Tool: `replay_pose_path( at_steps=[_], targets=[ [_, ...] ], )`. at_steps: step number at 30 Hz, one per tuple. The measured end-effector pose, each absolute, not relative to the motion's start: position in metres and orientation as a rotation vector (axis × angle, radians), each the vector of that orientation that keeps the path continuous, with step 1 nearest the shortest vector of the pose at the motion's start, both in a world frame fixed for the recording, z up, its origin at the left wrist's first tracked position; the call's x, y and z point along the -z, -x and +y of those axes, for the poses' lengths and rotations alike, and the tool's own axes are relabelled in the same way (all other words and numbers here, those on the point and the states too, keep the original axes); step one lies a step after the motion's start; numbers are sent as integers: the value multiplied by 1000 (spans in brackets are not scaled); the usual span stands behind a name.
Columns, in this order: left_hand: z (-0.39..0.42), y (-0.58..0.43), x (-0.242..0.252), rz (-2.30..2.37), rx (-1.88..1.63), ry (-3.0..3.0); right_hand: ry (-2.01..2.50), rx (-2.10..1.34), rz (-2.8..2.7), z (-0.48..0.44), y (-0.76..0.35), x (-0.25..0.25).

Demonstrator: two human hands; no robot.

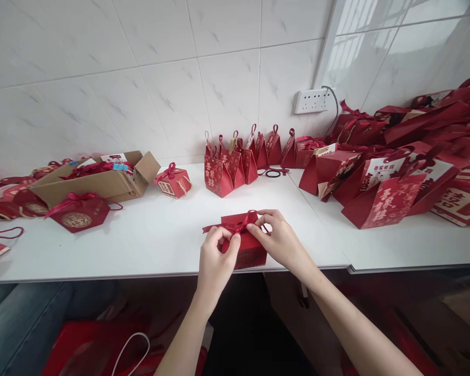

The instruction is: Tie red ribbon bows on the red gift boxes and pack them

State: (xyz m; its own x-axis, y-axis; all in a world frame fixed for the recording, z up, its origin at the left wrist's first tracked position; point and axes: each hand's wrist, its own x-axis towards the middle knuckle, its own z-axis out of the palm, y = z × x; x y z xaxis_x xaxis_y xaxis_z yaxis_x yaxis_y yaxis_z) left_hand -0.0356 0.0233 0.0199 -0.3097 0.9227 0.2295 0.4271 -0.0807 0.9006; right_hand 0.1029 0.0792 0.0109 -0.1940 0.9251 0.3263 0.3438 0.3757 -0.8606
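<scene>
small red gift box (247, 249) at front edge of white bench (149, 235), center of view. left hand (215, 256) pinching red ribbon (235, 227) on box top, fingers curled in against left side of box. right hand (280, 237) pinching same ribbon from the right, fingertips (258, 223) on the bow, just beside the left hand's. ribbon tail sticking out left of box. behind: row of pointed red bags (238, 164) by tiled wall, black hair tie (273, 173) on bench just beside them. cube box with bow (174, 181) to the left, open cardboard carton (102, 180) further left, hexagonal red box (78, 211) in front of carton. heap of flat red bags (395, 172) on right. wall socket (312, 100) above, cable plugged in.
</scene>
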Motion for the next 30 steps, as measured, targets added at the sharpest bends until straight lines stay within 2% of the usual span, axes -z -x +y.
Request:
replay_pose_path(
  at_steps=[8, 13, 17, 24, 30],
  targets=[
    [20, 55, -22, 1672, -1248, -1451, 1089, -1154, -1662, 85, -108, -16],
    [14, 58, -24, 1673, -1203, -1506, 1065, -1187, -1725, 83, -115, -19],
    [12, 51, -22, 1688, -1240, -1500, 1049, -1116, -1751, 75, -113, -17],
    [15, 44, -23, 1871, -1294, -1569, 1305, -593, -1762, 56, -119, -28],
    [19, 40, -20, 1866, -1326, -1447, 1457, -736, -1848, 54, -120, -39]
  ],
)
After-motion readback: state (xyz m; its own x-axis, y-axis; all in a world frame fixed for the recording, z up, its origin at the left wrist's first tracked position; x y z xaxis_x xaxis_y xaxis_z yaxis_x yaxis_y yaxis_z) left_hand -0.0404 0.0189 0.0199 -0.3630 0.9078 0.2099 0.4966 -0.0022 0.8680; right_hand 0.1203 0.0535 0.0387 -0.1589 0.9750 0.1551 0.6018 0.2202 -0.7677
